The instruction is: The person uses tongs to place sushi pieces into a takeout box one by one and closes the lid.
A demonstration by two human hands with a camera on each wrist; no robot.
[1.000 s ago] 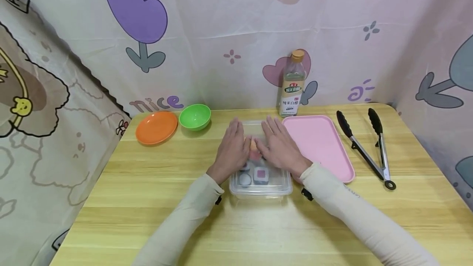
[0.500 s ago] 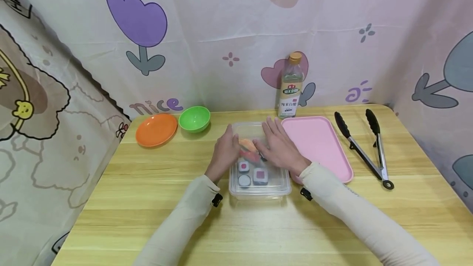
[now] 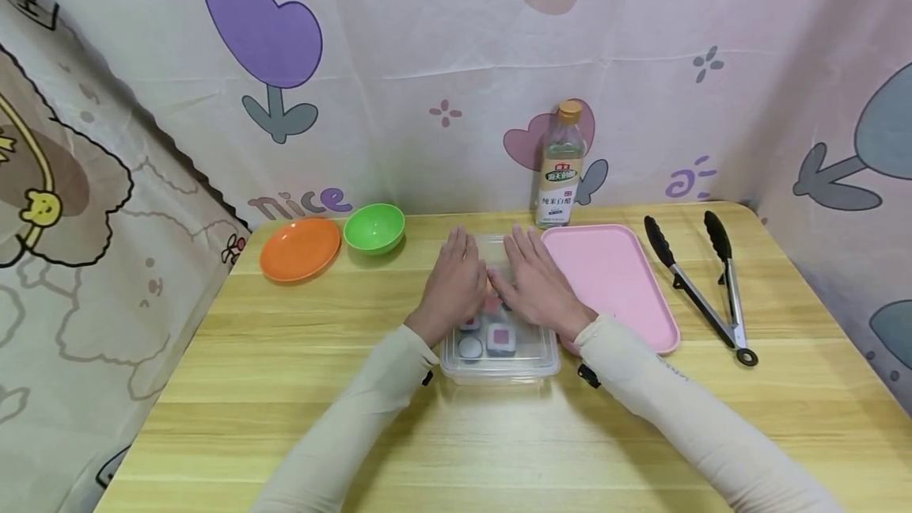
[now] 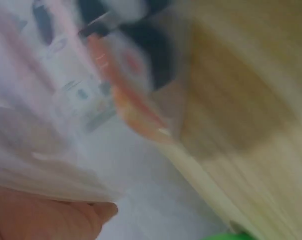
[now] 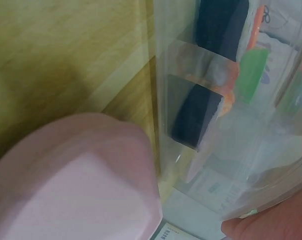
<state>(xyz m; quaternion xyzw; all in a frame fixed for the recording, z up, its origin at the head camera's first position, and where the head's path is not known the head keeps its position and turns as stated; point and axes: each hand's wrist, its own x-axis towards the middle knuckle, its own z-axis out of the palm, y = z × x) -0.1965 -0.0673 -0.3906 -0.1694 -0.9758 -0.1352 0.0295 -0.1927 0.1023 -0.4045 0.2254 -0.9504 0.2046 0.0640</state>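
Observation:
A clear plastic food box (image 3: 533,351) with a lid stands at the middle of the table, holding several sushi pieces (image 3: 502,337). My left hand (image 3: 450,285) lies on the lid's left side with its fingers straight and pointing away from me. Opposite it, my right hand (image 3: 543,282) rests flat on the lid's right side, thumb pointing inward. Through the box wall, the right wrist view shows dark-wrapped sushi rolls (image 5: 196,116) and a green piece (image 5: 252,75). An orange-topped piece (image 4: 136,117) shows, blurred, in the left wrist view. Both hands cover the middle of the lid.
A pink tray (image 3: 613,283) lies right of the box, with black-tipped tongs (image 3: 701,299) spread beyond it. Behind stands a white vinegar bottle (image 3: 560,172). An orange plate (image 3: 300,250) and a green bowl (image 3: 374,229) sit at the back left.
My left hand shifted outward to the box's left edge, then came back onto the lid. The right hand has stayed in place on the lid.

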